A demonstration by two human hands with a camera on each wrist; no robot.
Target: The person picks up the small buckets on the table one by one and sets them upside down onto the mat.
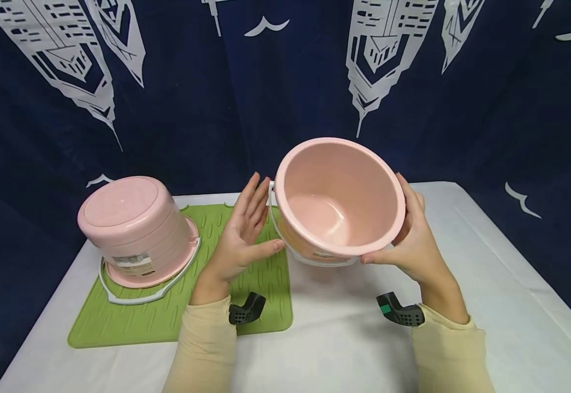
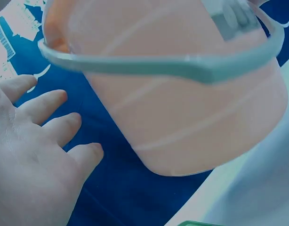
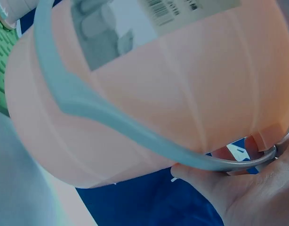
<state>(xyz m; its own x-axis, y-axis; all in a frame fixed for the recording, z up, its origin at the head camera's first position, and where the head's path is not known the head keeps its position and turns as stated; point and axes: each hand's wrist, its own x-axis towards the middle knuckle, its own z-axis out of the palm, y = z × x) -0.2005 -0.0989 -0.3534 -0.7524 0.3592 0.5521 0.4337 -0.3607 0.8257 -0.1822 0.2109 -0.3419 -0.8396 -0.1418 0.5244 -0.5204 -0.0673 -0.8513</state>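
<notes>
A pink plastic bucket (image 1: 339,196) is tilted in the air over the table, its mouth facing the head camera and its inside bare. My right hand (image 1: 413,234) grips its right rim, thumb at the front and fingers behind. Beside the bucket's left side is my left hand (image 1: 243,234), fingers straight and spread; in the left wrist view a gap shows between those fingers (image 2: 60,129) and the bucket wall. The bucket's pale handle (image 3: 111,120) hangs down across its front, passing close by the right hand. A printed label (image 3: 121,33) is on the wall.
A second pink bucket (image 1: 133,224) stands upside down on a green ridged mat (image 1: 167,322) at the left, its handle lying in front. White cloth covers the table (image 1: 501,305). Behind hangs a dark blue curtain (image 1: 275,103) with white prints.
</notes>
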